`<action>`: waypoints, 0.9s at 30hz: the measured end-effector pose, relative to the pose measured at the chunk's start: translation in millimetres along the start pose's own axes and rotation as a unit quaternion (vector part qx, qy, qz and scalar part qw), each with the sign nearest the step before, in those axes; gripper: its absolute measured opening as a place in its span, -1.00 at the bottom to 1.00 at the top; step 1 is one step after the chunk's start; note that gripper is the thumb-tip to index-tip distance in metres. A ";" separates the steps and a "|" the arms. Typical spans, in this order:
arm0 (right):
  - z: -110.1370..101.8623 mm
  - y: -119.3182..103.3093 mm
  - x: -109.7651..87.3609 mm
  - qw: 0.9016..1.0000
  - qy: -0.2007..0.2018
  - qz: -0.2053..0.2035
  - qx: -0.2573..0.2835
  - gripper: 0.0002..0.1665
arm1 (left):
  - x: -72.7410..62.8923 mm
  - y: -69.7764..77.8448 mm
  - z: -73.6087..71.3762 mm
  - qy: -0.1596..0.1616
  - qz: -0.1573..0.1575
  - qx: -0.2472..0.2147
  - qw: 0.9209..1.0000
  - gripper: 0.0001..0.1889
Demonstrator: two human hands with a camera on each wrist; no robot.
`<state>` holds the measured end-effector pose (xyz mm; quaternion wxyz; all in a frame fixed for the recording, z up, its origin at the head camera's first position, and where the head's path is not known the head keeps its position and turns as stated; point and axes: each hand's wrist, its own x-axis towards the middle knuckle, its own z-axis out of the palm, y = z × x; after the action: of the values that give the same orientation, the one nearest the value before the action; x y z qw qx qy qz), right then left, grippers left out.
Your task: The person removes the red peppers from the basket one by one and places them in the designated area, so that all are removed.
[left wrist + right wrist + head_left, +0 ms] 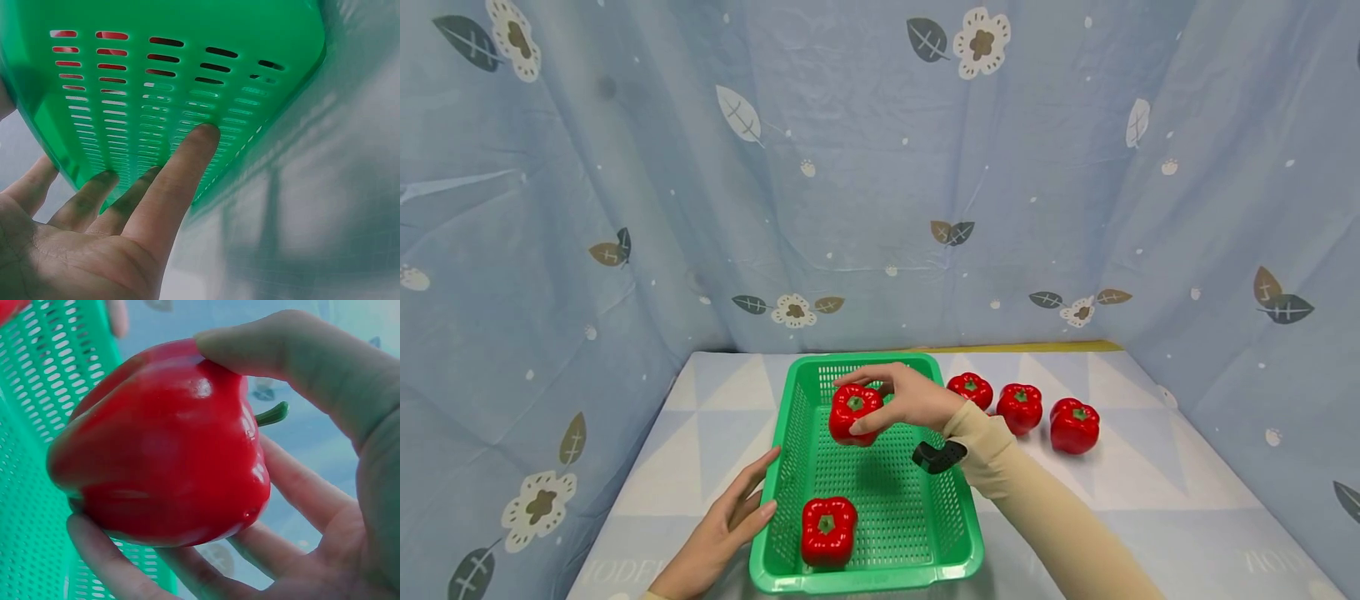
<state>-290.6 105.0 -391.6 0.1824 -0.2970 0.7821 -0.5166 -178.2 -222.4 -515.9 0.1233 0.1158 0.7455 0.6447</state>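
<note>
My right hand (pixel 913 396) grips a red bell pepper (pixel 852 408) above the floor of a green plastic basket (pixel 891 533). In the right wrist view the thumb lies on one side of the held bell pepper (pixel 162 450) and fingers on the other, its green stem pointing towards the palm. A second red bell pepper (pixel 829 532) sits inside the basket at its near left corner. My left hand (pixel 722 525) is at the basket's left side; in the left wrist view its extended fingers (pixel 181 175) touch the slotted outer wall (pixel 187 19).
Several red bell peppers stand on the table right of the basket, among them one at the back (pixel 970 390), a middle one (pixel 1020 408) and a rightmost one (pixel 1074 426). A patterned cloth (pixel 1157 475) covers the table, and a blue curtain (pixel 880 183) hangs behind.
</note>
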 end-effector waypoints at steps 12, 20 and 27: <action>-24.8 -19.5 -21.6 0.999 0.029 0.007 0.019 -0.28 | -1.1 -0.3 -1.7 -0.003 0.002 0.009 1.000 -0.33; -40.6 -27.1 -38.7 0.999 0.046 0.002 0.027 -0.28 | -2.0 -1.0 -1.4 -0.007 -0.003 0.007 1.000 -0.33; -55.2 -32.5 -54.7 0.998 0.063 0.006 0.016 -0.28 | -0.9 -0.8 -1.6 -0.005 -0.003 0.010 1.000 -0.33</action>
<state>-272.9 169.9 -341.0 0.1402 -0.2559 0.7856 -0.5455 -177.9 -224.4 -516.4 0.1276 0.1182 0.7513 0.6366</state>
